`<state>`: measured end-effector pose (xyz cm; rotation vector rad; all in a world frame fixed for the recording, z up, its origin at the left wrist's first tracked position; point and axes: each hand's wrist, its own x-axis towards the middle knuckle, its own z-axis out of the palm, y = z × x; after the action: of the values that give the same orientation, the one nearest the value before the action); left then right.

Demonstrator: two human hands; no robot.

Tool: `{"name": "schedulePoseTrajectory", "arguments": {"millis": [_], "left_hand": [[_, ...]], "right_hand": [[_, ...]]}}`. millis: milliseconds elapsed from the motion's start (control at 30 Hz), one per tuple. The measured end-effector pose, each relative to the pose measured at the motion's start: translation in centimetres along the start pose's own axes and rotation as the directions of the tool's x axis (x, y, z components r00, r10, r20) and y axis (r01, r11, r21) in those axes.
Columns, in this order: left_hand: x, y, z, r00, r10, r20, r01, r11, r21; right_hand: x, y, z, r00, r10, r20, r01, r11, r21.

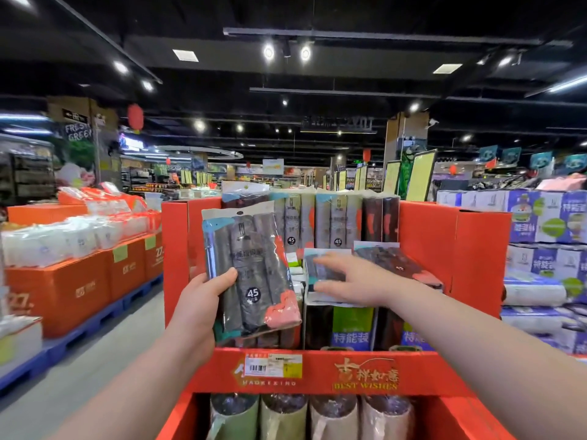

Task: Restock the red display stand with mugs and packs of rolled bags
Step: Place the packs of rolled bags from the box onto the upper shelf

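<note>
My left hand [200, 300] grips an upright pack of dark rolled bags [251, 268], marked 45, over the front left of the red display stand [317, 373]. My right hand [352, 281] lies with spread fingers on a flat pack of rolled bags [324, 271] on the upper shelf; I cannot tell whether it grips it. Another flat pack [397, 262] lies just right of it. More packs [333, 220] stand upright along the back of that shelf. Several wrapped mugs [333, 414] stand in a row on the lower shelf.
Orange boxes [63, 290] topped with white goods sit on a blue pallet at the left, across a grey aisle [104, 350]. Stacked blue and white cartons [546, 249] rise at the right. Green and blue boxes [352, 328] stand inside the stand's upper shelf.
</note>
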<state>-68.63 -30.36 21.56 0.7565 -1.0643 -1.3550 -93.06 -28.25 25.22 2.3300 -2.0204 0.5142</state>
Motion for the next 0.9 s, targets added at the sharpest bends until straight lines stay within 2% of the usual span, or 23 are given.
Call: {"name": "schedulePoseTrajectory", "arguments": {"millis": [33, 67, 133, 267, 500, 733, 900], "left_hand": [[0.1, -0.1, 0.1, 1.000, 0.000, -0.003, 0.000, 1.000, 0.001], [0.1, -0.2, 0.3, 1.000, 0.000, -0.005, 0.000, 1.000, -0.001], [0.2, -0.3, 0.6, 1.000, -0.001, -0.006, 0.001, 1.000, 0.003], [0.2, -0.3, 1.1, 1.000, -0.006, 0.008, 0.006, 1.000, 0.008], [0.4, -0.2, 1.5, 0.999, -0.021, 0.026, 0.021, 1.000, 0.014], [0.4, -0.3, 1.6, 0.999, -0.032, 0.031, 0.031, 0.999, 0.018], [0.1, -0.3, 2.0, 0.998, -0.041, 0.058, 0.042, 0.999, -0.020]], "right_hand": [[0.0, 0.2, 0.3, 0.996, -0.019, 0.084, 0.029, 0.992, -0.119], [-0.1, 0.3, 0.7, 0.994, -0.031, 0.109, 0.055, 0.973, -0.226], [0.1, 0.7, 1.1, 0.996, -0.051, 0.067, 0.071, 0.943, -0.326], [0.4, 1.3, 1.1, 0.998, -0.069, 0.006, 0.067, 0.936, -0.346], [1.5, 1.9, 0.5, 0.993, -0.051, 0.106, 0.084, 0.939, -0.334], [2.6, 2.0, 1.1, 0.998, -0.021, 0.061, 0.042, 0.930, -0.365], [1.9, 1.6, 1.2, 1.000, 0.030, -0.007, -0.030, 0.881, -0.472]]}}
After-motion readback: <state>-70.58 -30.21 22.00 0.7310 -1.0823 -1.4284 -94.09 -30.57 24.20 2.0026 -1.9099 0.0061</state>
